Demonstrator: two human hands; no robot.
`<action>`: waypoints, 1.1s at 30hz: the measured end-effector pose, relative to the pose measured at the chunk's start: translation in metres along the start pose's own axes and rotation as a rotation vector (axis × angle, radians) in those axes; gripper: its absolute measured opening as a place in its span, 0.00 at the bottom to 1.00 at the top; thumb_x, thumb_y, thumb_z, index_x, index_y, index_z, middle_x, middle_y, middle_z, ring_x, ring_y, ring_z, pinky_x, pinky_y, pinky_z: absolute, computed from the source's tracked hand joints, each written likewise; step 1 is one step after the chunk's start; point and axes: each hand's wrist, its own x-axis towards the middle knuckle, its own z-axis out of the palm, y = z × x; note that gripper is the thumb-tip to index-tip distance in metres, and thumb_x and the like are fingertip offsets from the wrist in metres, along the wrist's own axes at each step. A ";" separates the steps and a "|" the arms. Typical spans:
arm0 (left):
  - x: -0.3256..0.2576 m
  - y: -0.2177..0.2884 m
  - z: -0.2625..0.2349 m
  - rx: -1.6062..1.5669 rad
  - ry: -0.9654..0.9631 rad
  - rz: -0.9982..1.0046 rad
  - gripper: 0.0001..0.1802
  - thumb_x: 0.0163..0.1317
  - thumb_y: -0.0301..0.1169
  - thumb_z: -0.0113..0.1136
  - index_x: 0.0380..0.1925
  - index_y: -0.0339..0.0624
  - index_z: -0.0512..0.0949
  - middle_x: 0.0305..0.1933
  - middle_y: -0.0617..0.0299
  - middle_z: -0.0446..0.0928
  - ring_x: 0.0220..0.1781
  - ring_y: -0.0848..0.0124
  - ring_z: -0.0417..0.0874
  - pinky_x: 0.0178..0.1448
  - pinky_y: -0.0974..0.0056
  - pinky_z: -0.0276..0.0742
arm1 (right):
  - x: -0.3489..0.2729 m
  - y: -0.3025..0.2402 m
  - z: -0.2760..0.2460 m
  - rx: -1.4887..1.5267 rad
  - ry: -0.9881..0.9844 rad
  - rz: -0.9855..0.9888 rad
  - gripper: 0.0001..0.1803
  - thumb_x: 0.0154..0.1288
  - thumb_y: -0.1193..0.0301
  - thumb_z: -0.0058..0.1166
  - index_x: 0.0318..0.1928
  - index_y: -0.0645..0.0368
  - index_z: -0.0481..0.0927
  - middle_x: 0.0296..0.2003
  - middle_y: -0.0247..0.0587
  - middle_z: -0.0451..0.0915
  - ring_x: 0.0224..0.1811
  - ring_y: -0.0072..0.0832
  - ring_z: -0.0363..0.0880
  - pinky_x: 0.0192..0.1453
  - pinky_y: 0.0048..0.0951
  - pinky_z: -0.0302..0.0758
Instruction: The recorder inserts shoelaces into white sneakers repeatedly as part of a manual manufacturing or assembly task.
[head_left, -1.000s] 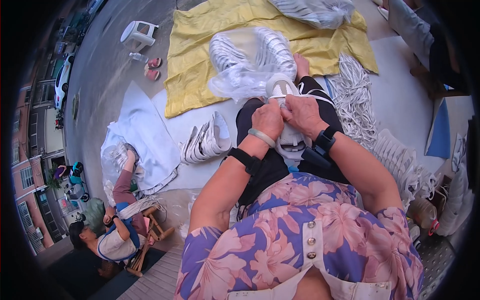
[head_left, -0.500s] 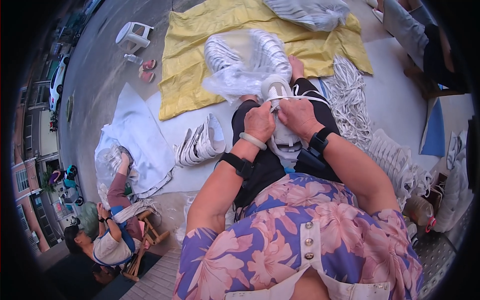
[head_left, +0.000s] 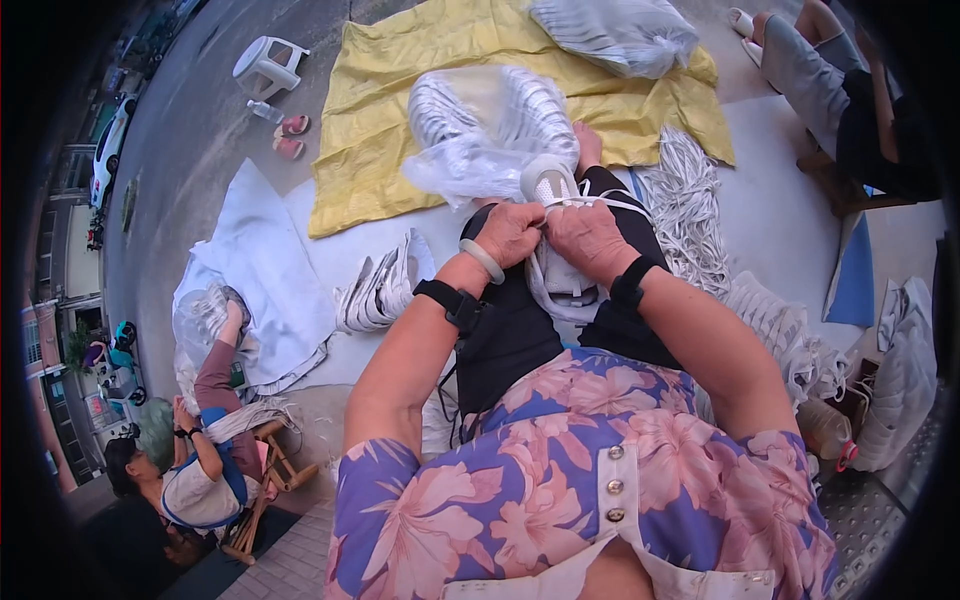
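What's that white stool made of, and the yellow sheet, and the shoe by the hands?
The stool looks like hard moulded plastic: smooth, with rounded edges. The yellow sheet may be woven plastic or cloth: it looks dull and creased, but any weave is too small to tell. The shoe seems to have mesh at the toe, where tiny dots show; its smoother rim could be leather or synthetic.

Diffuse daylight falls evenly, shadows soft; the clear plastic bag (head_left: 632, 40) catches pale glints. Detail on the white shoe (head_left: 549, 184) looks slightly soft. Fisheye distortion bends the buildings (head_left: 79, 248) beside black corners.
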 end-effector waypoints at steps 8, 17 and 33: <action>-0.005 -0.001 0.022 0.034 0.242 -0.220 0.07 0.45 0.29 0.59 0.22 0.38 0.73 0.18 0.55 0.74 0.20 0.69 0.73 0.28 0.66 0.70 | 0.001 0.002 -0.016 -0.043 -0.079 -0.081 0.04 0.50 0.69 0.48 0.22 0.52 0.74 0.18 0.36 0.76 0.22 0.31 0.76 0.27 0.37 0.62; -0.013 0.007 0.017 0.102 0.229 -0.400 0.16 0.45 0.36 0.61 0.33 0.41 0.72 0.20 0.57 0.76 0.23 0.64 0.78 0.33 0.63 0.73 | -0.109 0.034 -0.107 0.409 0.087 -0.224 0.06 0.46 0.72 0.54 0.20 0.56 0.70 0.28 0.37 0.69 0.33 0.31 0.71 0.48 0.35 0.65; -0.002 0.015 0.025 0.266 0.177 -0.414 0.17 0.46 0.32 0.52 0.39 0.46 0.69 0.26 0.51 0.76 0.33 0.50 0.78 0.38 0.53 0.72 | -0.187 0.079 -0.058 0.911 -0.240 0.241 0.12 0.59 0.69 0.44 0.20 0.61 0.71 0.18 0.41 0.70 0.21 0.37 0.71 0.26 0.34 0.67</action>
